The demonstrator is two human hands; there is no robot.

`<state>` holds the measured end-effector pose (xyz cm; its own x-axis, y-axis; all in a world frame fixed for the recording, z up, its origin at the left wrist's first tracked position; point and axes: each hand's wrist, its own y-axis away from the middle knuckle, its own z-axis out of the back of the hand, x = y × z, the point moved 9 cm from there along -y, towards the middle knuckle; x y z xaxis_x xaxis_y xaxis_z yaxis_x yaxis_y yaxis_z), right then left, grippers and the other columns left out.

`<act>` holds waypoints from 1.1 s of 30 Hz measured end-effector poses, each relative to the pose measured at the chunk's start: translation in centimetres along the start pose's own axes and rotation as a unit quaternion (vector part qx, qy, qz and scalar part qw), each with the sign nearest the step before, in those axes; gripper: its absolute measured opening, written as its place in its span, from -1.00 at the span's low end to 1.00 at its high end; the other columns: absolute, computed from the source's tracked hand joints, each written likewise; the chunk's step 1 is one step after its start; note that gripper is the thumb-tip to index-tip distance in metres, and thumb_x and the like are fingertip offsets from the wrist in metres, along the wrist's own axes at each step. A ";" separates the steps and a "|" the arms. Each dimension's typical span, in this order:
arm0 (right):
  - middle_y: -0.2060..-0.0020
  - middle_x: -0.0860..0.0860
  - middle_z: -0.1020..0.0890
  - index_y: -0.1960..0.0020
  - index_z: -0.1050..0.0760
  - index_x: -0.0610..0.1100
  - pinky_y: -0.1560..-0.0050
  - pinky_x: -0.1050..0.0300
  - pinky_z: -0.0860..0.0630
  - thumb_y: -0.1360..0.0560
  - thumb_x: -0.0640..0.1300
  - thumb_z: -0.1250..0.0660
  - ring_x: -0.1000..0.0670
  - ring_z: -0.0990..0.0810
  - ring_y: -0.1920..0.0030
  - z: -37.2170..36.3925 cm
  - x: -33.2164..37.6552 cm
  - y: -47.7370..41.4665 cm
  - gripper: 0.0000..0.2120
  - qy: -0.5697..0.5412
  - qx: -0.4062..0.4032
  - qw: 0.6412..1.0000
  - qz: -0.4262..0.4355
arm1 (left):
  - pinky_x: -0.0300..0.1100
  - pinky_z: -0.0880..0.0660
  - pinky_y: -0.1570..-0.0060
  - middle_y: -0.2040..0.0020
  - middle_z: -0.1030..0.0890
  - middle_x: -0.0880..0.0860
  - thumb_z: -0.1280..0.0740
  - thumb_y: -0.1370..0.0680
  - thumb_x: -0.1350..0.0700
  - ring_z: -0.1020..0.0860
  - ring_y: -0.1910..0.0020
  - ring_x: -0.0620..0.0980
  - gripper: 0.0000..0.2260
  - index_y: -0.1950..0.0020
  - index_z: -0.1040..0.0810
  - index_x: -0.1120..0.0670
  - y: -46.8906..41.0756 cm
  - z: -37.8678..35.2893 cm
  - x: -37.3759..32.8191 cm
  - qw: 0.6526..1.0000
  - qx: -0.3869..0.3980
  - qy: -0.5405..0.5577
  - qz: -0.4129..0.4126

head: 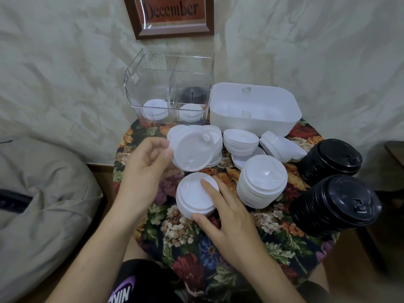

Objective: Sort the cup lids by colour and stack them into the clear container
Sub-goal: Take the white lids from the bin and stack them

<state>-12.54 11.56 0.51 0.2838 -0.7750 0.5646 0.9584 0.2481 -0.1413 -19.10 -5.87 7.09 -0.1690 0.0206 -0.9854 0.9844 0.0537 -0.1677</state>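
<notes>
My left hand (146, 165) holds a tilted white lid (192, 149) above the table, pinched at its left rim. My right hand (227, 217) grips a short stack of white lids (192, 197) on the floral tabletop, thumb at the front edge and forefinger across the top. The clear container (168, 86) stands at the back, with white lids (155, 110) low in its left part, more white lids (190, 112) at front right and black lids (192, 94) behind them. A taller white stack (262, 182) and two black stacks (330, 160) (336, 204) stand to the right.
A white opaque tub (253, 110) sits right of the clear container. Loose white lids (240, 141) and a tipped stack (279, 145) lie before it. The round floral table (196, 248) is small; a grey cushion (43, 204) is at left, a framed sign (172, 16) on the wall.
</notes>
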 end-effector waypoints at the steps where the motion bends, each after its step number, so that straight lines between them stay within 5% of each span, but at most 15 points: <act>1: -0.63 0.24 -0.03 -0.61 -0.06 0.22 -0.35 0.56 0.17 -0.62 0.35 -0.10 0.48 0.16 -0.46 0.0 0.0 0.0 -0.38 0.001 -0.001 1.000 0.001 | -0.17 -0.66 0.11 0.17 -0.71 -0.02 -0.25 -0.69 0.24 -0.70 0.16 -0.03 -0.90 -0.06 -0.53 0.09 0.3 0.3 0.6 0.999 -0.006 0.020 0.024; 7: -0.48 0.42 -0.14 -0.62 0.01 0.22 -0.26 0.64 0.03 -0.56 0.29 -0.32 0.50 -0.03 -0.41 0.4 -0.9 0.3 -0.23 -0.081 -0.003 0.996 -0.043 | -0.19 -0.63 0.18 0.08 -0.72 -0.04 -0.20 -0.72 0.16 -0.67 0.16 -0.06 -0.80 -0.26 -0.57 0.01 1.2 1.9 3.4 0.993 -0.020 0.030 0.111; 11: -0.45 0.47 -0.04 -0.64 0.16 0.24 -0.27 0.63 0.09 -0.54 0.34 -0.31 0.61 0.11 -0.35 0.3 -1.0 0.3 -0.12 -0.094 0.004 0.994 -0.047 | -0.09 -0.54 -0.08 -0.15 -0.73 -0.02 -0.19 -0.73 0.08 -0.68 -0.12 -0.03 -0.75 -0.25 -0.65 0.02 1.6 1.3 4.2 0.989 0.015 0.011 0.146; 14: -0.44 0.49 -0.01 -0.64 0.21 0.24 -0.29 0.61 0.09 -0.53 0.35 -0.30 0.64 0.16 -0.32 0.2 -1.1 0.2 -0.09 -0.093 0.005 0.995 -0.047 | -0.13 -0.49 -0.19 -0.18 -0.70 -0.09 -0.32 -0.67 0.05 -0.63 -0.20 -0.09 -0.82 -0.21 -0.68 -0.08 1.2 0.8 3.5 0.992 0.049 -0.054 0.104; 19: -0.40 0.58 0.10 -0.64 0.26 0.24 -0.33 0.58 0.07 -0.54 0.37 -0.27 0.58 0.12 -0.38 0.3 -0.7 0.1 -0.09 -0.072 -0.004 0.997 -0.033 | -0.44 -0.46 -0.05 -0.15 -0.65 -0.30 -0.37 -0.64 0.20 -0.59 -0.15 -0.31 -0.70 -0.31 -0.59 -0.11 1.0 -1.4 2.6 0.979 0.122 -0.158 0.032; 25: -0.35 0.60 0.09 -0.63 0.29 0.25 -0.26 0.65 0.02 -0.57 0.29 -0.32 0.60 0.06 -0.35 0.4 -0.9 0.2 -0.08 -0.080 -0.014 0.996 -0.032 | 0.04 -0.50 -0.32 -0.28 -0.60 -0.25 -0.36 -0.63 -0.09 -0.55 -0.29 -0.20 -0.69 -0.37 -0.54 -0.18 1.4 -3.2 4.1 0.961 0.173 -0.213 0.043; 29: -0.42 0.56 0.06 -0.64 0.25 0.24 -0.30 0.61 0.05 -0.53 0.37 -0.29 0.58 0.09 -0.38 0.2 -0.8 0.2 -0.07 -0.088 -0.013 0.996 -0.031 | 0.08 -0.53 -0.23 -0.18 -0.63 -0.25 -0.31 -0.58 -0.13 -0.58 -0.20 -0.19 -0.74 -0.27 -0.53 -0.24 2.4 -3.4 4.4 0.964 0.153 -0.212 0.040; 33: -0.63 0.28 -0.02 -0.65 0.04 0.17 -0.39 0.52 0.04 -0.44 0.56 -0.11 0.42 0.08 -0.54 0.4 -0.9 0.1 -0.08 -0.100 -0.031 0.994 -0.039 | 0.05 -0.55 -0.18 -0.12 -0.62 -0.30 -0.30 -0.55 -0.17 -0.58 -0.13 -0.24 -0.74 -0.23 -0.49 -0.29 2.9 -3.4 4.7 0.960 0.133 -0.244 0.040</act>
<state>-12.72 12.52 0.28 0.2034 -0.6574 0.7255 0.9789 0.1515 -0.1372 -17.23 -2.23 2.09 -0.1136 -0.4593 -0.8810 0.9818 -0.1877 -0.0287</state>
